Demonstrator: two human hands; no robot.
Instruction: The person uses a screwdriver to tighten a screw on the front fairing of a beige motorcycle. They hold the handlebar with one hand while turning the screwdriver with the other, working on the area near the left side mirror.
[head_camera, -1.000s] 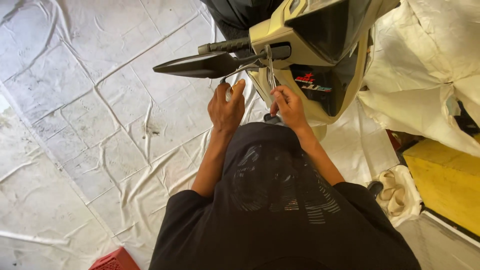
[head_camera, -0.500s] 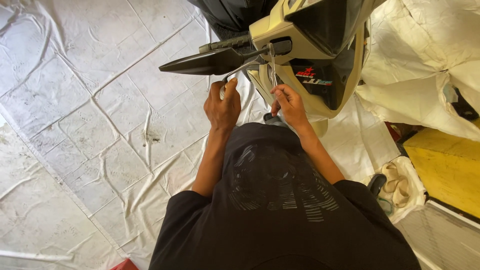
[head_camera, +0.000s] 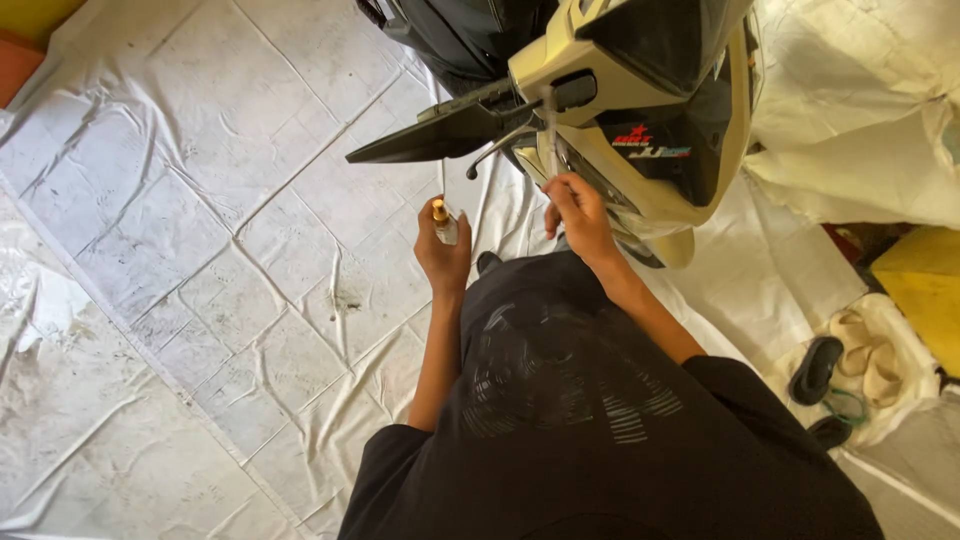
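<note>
Head view, looking straight down over the person's black shirt (head_camera: 590, 420).

Left hand (head_camera: 443, 255): forearm raised nearly vertical in the picture, elbow bent, wrist straight. Fingers are curled around a small clear bottle with a gold cap (head_camera: 443, 222), held upright, cap end up. The bottle sits in front of the chest, well below the brake lever (head_camera: 500, 140) and apart from the scooter body.

Right hand (head_camera: 578, 215): forearm angles up and to the left from the elbow, hand lifted to the scooter's front. Thumb and fingers are pinched on the lower end of a thin, pale strip (head_camera: 551, 135) that runs straight up to the handlebar housing (head_camera: 560, 75). Whether the strip is a brush, a cable or a tool cannot be told. Knuckles lie just beside the cream front panel (head_camera: 640, 205).

Surroundings: cream and black scooter (head_camera: 650, 90) at top centre, its black handlebar end (head_camera: 430, 140) pointing left. A wrinkled white floor sheet (head_camera: 180, 250) covers the ground. Pair of sandals (head_camera: 845, 365) lies at right, near a yellow object (head_camera: 925, 290) at the frame edge.
</note>
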